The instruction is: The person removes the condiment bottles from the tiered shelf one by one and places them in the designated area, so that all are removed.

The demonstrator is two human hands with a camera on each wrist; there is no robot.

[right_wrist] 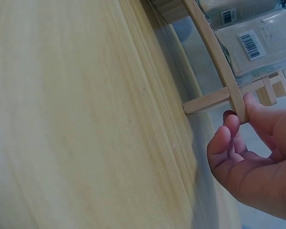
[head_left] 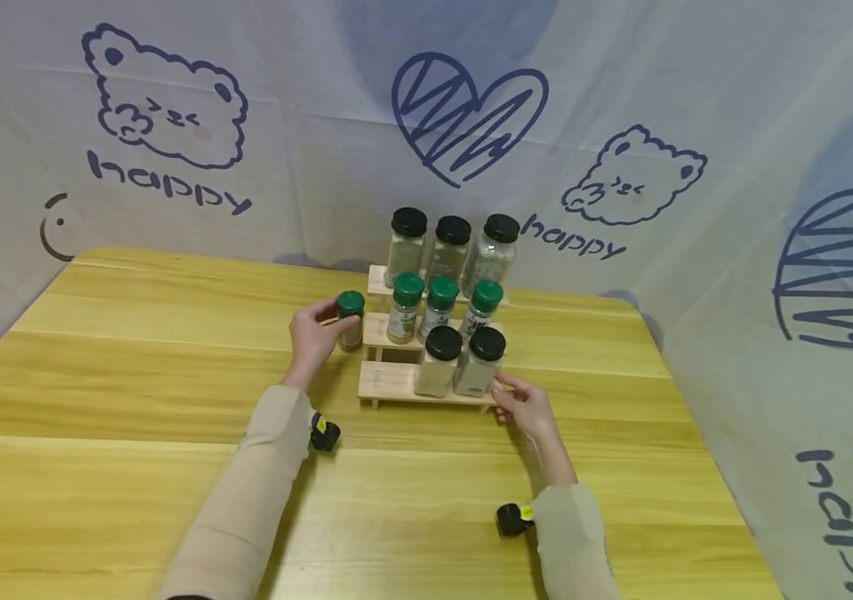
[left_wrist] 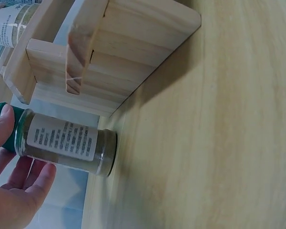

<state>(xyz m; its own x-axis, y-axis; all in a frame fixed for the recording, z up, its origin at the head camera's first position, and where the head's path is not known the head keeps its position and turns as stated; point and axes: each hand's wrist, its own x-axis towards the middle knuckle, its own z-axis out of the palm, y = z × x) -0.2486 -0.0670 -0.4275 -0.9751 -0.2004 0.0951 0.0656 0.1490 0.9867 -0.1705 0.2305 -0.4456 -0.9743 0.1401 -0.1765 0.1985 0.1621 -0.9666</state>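
Note:
My left hand (head_left: 314, 340) holds a green-capped spice jar (head_left: 350, 321) just left of the wooden tiered rack (head_left: 389, 382). In the left wrist view the thumb lies on the green cap, the fingers are round the far side, and the base of the jar (left_wrist: 69, 138) is at the tabletop, upright beside the rack. My right hand (head_left: 527, 406) pinches the front right corner of the rack's lowest shelf (right_wrist: 236, 98) between thumb and fingers. On that shelf stand two black-capped jars with pale contents, the right one (head_left: 480, 362) close to that hand.
Three green-capped jars, including the left one (head_left: 403, 308), fill the middle tier. Three tall black-capped jars, one at the right (head_left: 491, 257), stand on the top tier. Behind the wooden table (head_left: 172, 358) hangs a white cloth (head_left: 336, 167) with drawings.

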